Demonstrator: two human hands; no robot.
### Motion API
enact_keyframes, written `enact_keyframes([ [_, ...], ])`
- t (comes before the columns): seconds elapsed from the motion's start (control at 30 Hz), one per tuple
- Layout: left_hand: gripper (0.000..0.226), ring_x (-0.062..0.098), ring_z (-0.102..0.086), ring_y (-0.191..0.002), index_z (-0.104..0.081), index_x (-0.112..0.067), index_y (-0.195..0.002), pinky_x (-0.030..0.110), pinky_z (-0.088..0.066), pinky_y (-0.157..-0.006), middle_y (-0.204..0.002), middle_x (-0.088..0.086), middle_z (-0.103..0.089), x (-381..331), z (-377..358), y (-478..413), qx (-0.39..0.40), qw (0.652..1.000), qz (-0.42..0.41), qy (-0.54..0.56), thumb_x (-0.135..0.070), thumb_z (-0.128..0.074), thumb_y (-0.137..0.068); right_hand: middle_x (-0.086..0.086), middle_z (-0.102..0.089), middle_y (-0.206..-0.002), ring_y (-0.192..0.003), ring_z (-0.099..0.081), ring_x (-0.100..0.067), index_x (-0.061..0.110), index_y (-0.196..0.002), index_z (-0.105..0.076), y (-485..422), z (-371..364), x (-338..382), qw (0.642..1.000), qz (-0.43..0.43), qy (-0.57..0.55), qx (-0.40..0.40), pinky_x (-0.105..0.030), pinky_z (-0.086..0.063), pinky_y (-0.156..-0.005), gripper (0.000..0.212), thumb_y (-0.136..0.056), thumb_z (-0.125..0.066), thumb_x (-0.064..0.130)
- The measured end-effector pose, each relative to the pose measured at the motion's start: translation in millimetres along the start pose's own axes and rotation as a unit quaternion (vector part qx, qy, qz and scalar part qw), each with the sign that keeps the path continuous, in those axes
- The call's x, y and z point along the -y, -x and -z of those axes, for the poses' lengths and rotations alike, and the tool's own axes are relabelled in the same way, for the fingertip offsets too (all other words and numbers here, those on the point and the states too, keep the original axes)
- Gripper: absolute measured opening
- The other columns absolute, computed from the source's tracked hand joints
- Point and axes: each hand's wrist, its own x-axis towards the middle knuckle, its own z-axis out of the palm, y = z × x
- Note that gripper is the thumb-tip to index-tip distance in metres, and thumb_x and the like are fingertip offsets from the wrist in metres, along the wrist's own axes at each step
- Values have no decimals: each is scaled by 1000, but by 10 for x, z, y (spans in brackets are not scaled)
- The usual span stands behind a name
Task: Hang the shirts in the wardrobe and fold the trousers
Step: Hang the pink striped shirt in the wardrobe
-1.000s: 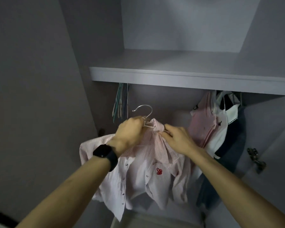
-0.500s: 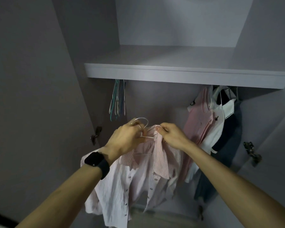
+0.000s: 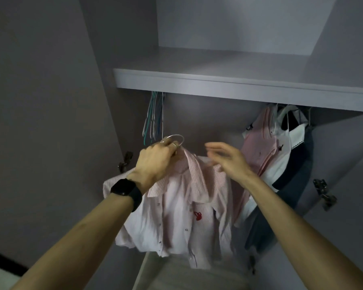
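Note:
A pink-striped shirt with a small red emblem hangs on a wire hanger in front of the open wardrobe. My left hand, with a black watch on the wrist, grips the hanger just under its hook at the collar. My right hand hovers beside the shirt's right shoulder, fingers spread and blurred, holding nothing. The hanger's hook is below the shelf and free of the rail, which is hidden behind the shelf edge.
A grey shelf spans the wardrobe above. Several empty hangers hang at the left. Pink, white and dark garments hang at the right. Door hinges stick out on both sides. A beige surface lies below.
My right hand has let go of the collar and opened. The left hand still grips the hanger, and the shirt now hangs flatter with its emblem showing.

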Motion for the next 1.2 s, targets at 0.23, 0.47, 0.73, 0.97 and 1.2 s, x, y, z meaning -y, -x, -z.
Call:
enact_keyframes([
  [0.23,31,23,-63,-101,-62,-24,-106,43,-53,-79,-119,-11,-54,157,267,-158,-24,998,-36,37,-52,-55,-97,4,-73,-90,-76,-73,-5,10,-122,-63,3,240,-645,973,-83,217,-18,-9,-46,-64,32,-99,-63,33],
  [0.47,21,20,-59,-89,-43,-32,-94,36,-44,-74,-111,-7,-63,202,445,-191,54,995,-70,-46,-49,-51,-101,4,-73,-71,-60,-68,-1,19,-82,-65,-115,509,-393,952,-55,290,75,-22,-53,-62,13,-92,-73,20],
  [0.73,22,26,-66,-95,-52,-26,-102,35,-42,-71,-110,-4,-63,31,395,-225,42,991,-106,-77,-48,-49,-102,1,-52,-69,-59,-55,-17,18,-60,-50,-343,583,60,776,-109,593,186,-25,-46,-48,33,-78,-66,-5],
  [0.97,32,25,-66,-94,-56,-25,-112,37,-47,-71,-117,-8,-61,9,261,-217,69,983,-134,-107,-53,-43,-103,-4,-70,-95,-85,-65,-23,28,-76,-66,-484,637,68,825,-23,555,106,-31,-53,-75,28,-87,-58,3],
  [1.2,28,21,-64,-93,-53,-31,-97,36,-44,-72,-104,-11,-65,108,272,-259,7,997,-80,1,-59,-49,-98,7,-72,-120,-113,-64,-14,24,-116,-75,-284,584,-225,954,2,300,-13,-28,-46,-101,22,-97,-64,29],
])
